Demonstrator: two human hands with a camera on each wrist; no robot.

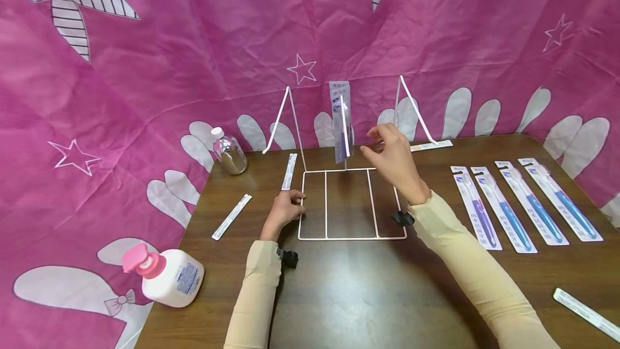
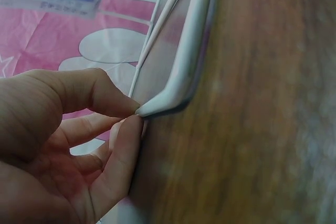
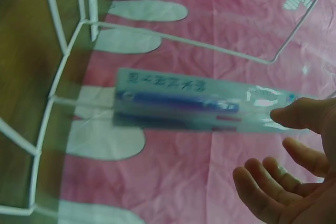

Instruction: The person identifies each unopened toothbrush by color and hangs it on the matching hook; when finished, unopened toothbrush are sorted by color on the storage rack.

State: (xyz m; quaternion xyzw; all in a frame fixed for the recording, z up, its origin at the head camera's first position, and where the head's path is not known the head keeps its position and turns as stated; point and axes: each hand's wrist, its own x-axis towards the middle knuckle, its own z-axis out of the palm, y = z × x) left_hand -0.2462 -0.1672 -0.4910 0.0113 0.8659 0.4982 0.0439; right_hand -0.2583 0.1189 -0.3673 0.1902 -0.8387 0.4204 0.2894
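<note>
The packaged toothbrush (image 1: 340,123) hangs on the middle peg of the white wire rack (image 1: 352,203), upper centre of the frame, with the rack's base grid lying flat on the worktop (image 1: 368,295) below it. You have open wood in front of the rack, towards the bottom of the frame. Right of the rack lie four more packaged toothbrushes (image 1: 525,203) in a row; to its left are flat white strips (image 1: 232,216), a clear bottle (image 1: 229,151) and, lower left, a pump bottle (image 1: 164,275). The pink cloth backdrop (image 1: 145,69) closes in just behind the pegs. Your right hand (image 1: 394,160) hovers just beside the hanging pack, grip released, fingers loosely spread. Your left hand (image 1: 284,210) pinches the rack's left front corner between thumb and fingers (image 2: 118,150).
</note>
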